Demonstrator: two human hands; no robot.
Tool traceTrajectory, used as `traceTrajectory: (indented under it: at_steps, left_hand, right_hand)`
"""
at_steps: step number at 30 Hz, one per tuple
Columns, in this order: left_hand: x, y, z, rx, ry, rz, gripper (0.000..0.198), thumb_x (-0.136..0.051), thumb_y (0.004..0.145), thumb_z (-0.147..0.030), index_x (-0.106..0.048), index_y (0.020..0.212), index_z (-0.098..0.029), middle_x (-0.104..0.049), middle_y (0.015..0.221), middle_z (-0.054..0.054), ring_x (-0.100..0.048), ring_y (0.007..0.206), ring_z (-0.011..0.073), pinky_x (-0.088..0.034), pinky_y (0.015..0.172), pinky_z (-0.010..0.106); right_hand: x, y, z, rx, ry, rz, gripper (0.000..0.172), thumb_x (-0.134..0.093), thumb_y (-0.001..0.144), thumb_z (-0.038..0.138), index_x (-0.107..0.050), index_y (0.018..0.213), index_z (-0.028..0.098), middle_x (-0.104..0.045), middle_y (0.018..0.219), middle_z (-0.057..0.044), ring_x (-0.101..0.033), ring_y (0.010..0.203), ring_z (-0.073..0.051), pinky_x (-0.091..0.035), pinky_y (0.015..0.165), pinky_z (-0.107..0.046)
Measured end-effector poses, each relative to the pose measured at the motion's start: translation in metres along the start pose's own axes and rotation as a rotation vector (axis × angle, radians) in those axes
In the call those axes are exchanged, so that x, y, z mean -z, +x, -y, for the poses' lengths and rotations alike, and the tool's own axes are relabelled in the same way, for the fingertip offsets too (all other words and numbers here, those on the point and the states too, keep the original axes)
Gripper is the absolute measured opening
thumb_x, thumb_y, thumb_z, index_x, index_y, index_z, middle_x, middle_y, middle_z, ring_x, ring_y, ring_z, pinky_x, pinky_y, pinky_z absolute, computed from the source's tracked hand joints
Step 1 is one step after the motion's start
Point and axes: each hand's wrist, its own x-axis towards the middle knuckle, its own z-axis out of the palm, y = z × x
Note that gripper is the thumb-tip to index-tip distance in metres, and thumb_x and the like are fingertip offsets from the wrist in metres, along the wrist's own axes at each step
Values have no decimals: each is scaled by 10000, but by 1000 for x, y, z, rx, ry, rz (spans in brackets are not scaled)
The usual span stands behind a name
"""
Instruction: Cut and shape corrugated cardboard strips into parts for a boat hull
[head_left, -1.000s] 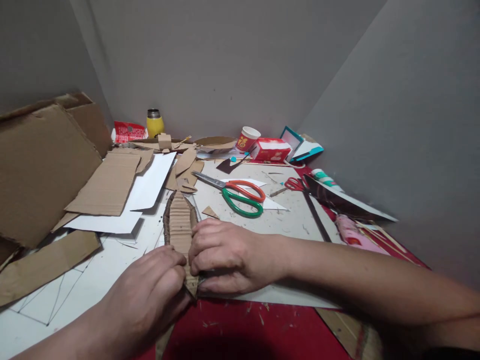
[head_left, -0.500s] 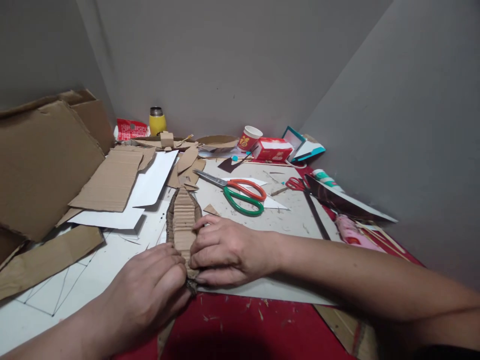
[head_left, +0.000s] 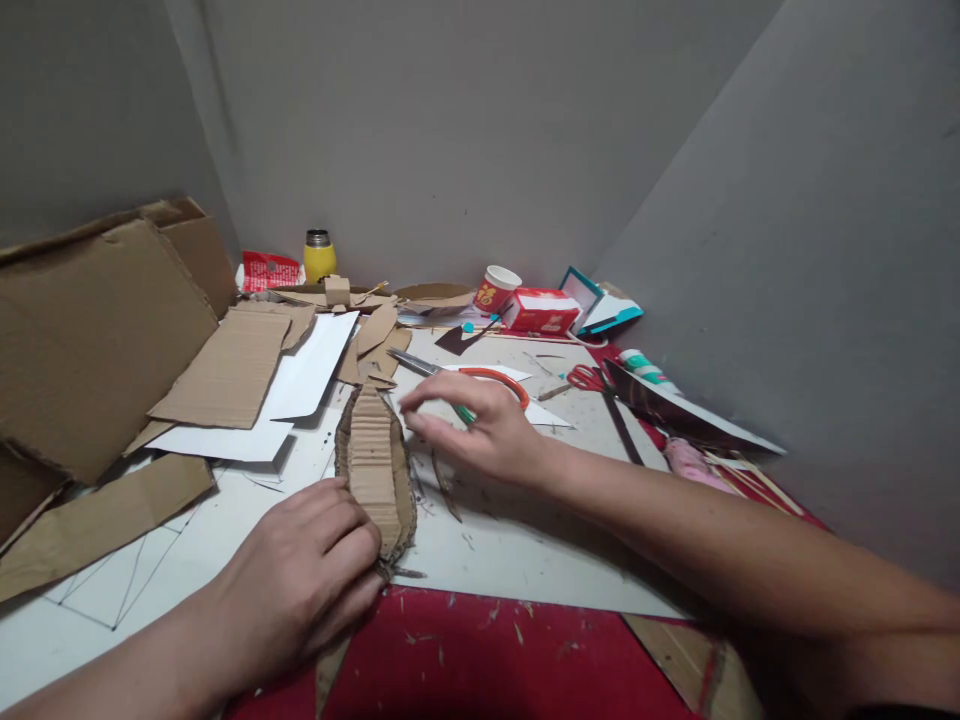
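A long corrugated cardboard cutout (head_left: 373, 465) with dark, ragged edges lies upright in front of me. My left hand (head_left: 315, 565) is closed on its lower left edge, fingers curled and partly hidden. To the right of the cutout, my right hand (head_left: 480, 425) hovers with thumb and forefinger bent together in a pinch. Anything between those fingertips is too small to make out. Behind that hand lie the large scissors (head_left: 495, 374) with orange and green handles, partly covered by it. A thin dark scrap (head_left: 445, 488) rests on the white board beside the cutout.
At left stand a big cardboard box (head_left: 97, 340), cardboard sheets (head_left: 229, 370) and white paper (head_left: 319, 370). Along the back are a yellow bottle (head_left: 319, 258), a paper cup (head_left: 498, 290) and a red tissue pack (head_left: 541, 312). Small red scissors (head_left: 586, 378) lie at right.
My right hand has let go of the cutout's right edge and moved up and right, over the large scissors' handles. The left hand stays on the cutout. The view has shifted slightly.
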Motion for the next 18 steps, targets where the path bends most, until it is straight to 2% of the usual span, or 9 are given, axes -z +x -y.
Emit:
traceTrajectory:
  at_steps: [1, 2, 4, 6, 11, 15, 18]
  left_hand:
    - [0, 0, 0, 0, -3, 1, 109, -516, 889, -163, -614, 913, -203, -690, 813, 56, -668, 801, 207, -554, 850, 395]
    - [0, 0, 0, 1, -5, 2, 110, -516, 888, -160, -614, 916, -201, -688, 811, 57, -666, 797, 207, -552, 854, 402]
    - [-1, 0, 0, 1, -17, 4, 115, -514, 885, -151, -611, 925, -198, -688, 813, 60, -662, 793, 209, -546, 864, 411]
    - [-1, 0, -1, -7, -41, 10, 120, -511, 880, -146, -606, 929, -199, -687, 814, 60, -657, 786, 206, -540, 870, 410]
    - [0, 0, -5, -21, -111, 49, 124, -499, 871, -133, -594, 904, -204, -661, 770, 41, -625, 718, 184, -525, 841, 385]
    - [1, -1, -6, 14, -142, 129, 97, -498, 867, -142, -566, 824, -196, -610, 731, 38, -555, 670, 187, -490, 639, 324]
    - [1, -1, -7, 52, -148, 203, 107, -494, 869, -146, -530, 781, -196, -578, 712, 28, -507, 632, 179, -443, 568, 311]
  right_hand:
    - [-1, 5, -4, -127, 12, -32, 191, -613, 867, 273, -657, 1021, 169, -704, 971, -84, -637, 863, -180, -515, 776, -344]
    - [-3, 10, -9, -246, 44, -9, 254, -640, 842, 273, -644, 1068, 156, -694, 1002, -92, -633, 857, -179, -518, 743, -326]
    - [-9, 19, -15, -450, 158, 141, 322, -649, 831, 264, -619, 1118, 121, -683, 967, -96, -616, 787, -168, -511, 658, -290]
    - [-15, 27, -19, -561, 269, 293, 246, -599, 867, 249, -628, 1066, 108, -666, 880, -73, -580, 703, -144, -484, 591, -260]
    - [-21, 40, -21, -567, 311, 437, 91, -582, 853, 191, -613, 783, 142, -593, 728, -1, -517, 636, -109, -415, 560, -223]
    - [-23, 46, -24, -543, 242, 497, 153, -640, 796, 180, -550, 674, 158, -513, 630, 44, -459, 594, -99, -359, 558, -229]
    - [-26, 47, -22, -524, 162, 491, 190, -659, 775, 158, -514, 652, 166, -463, 606, 61, -421, 594, -99, -323, 566, -238]
